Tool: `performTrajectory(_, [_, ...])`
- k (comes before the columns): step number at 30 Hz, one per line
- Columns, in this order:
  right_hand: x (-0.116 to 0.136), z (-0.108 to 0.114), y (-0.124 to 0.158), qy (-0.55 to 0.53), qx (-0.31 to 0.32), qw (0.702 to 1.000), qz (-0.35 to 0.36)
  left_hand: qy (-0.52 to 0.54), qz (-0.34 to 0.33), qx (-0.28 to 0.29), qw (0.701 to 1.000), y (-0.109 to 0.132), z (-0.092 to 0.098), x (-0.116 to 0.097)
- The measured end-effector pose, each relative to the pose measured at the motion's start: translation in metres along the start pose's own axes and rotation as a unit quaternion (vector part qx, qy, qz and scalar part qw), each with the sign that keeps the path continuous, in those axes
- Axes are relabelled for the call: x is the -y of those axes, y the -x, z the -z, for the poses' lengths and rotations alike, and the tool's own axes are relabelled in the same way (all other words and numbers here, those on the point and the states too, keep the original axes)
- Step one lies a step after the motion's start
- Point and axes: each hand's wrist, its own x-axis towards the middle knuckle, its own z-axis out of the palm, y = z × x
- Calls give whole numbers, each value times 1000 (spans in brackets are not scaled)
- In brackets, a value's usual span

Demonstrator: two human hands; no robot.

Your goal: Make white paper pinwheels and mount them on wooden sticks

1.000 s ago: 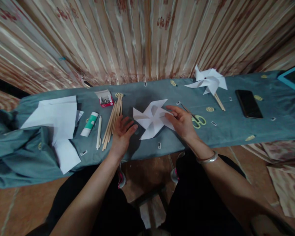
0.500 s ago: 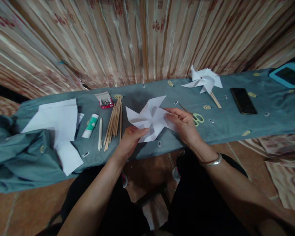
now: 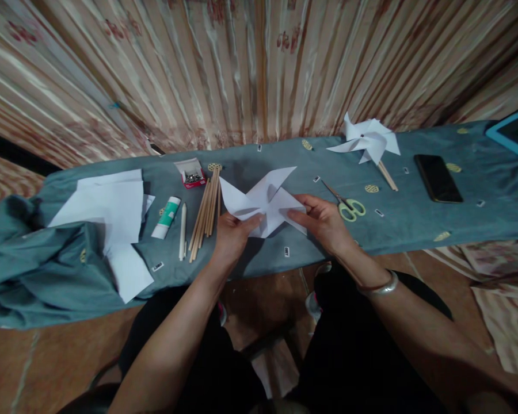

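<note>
Between my two hands is a white paper pinwheel (image 3: 265, 198), its folded blades spread, held over the cloth. My left hand (image 3: 233, 233) grips its lower left, thumb on top near the centre and fingers hidden underneath. On the other side my right hand (image 3: 322, 221) pinches a right-hand blade between thumb and fingers. Just left of the pinwheel lies a bundle of wooden sticks (image 3: 205, 213). Scissors (image 3: 349, 208) with pale green handles rest beyond my right hand. A second pinwheel (image 3: 368, 140), with sticks showing below it, lies at the back right.
Blue-green cloth (image 3: 302, 164) covers the narrow table. At left are white paper sheets (image 3: 112, 207), a glue stick (image 3: 166, 217), a white pen (image 3: 183, 230) and a small open box of metal pins (image 3: 192, 174). At right lie a black phone (image 3: 438, 178) and a blue-framed device (image 3: 513, 132).
The pinwheel has turned and tilted a little in my hands. My right hand has shifted its hold on the blade, and the scissors show more fully. The whole view has moved slightly.
</note>
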Motion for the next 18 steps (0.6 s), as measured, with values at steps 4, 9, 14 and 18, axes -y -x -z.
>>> performTrajectory(4, [-1, -1, 3, 73, 6, 997, 37, 21, -8, -1, 1000, -3, -3, -1])
performTrajectory(9, [0, -4, 6, 152, 19, 984, 94, 33, -1, -21, 999, -5, -6, -3])
performTrajectory(14, [-1, -1, 6, 101, 62, 988, 100, 23, 4, -23, 999, -6, -4, 0])
performTrajectory(18, [-2, 1, 5, 91, 61, 988, 106, 18, 12, -25, 999, -5, -5, 1])
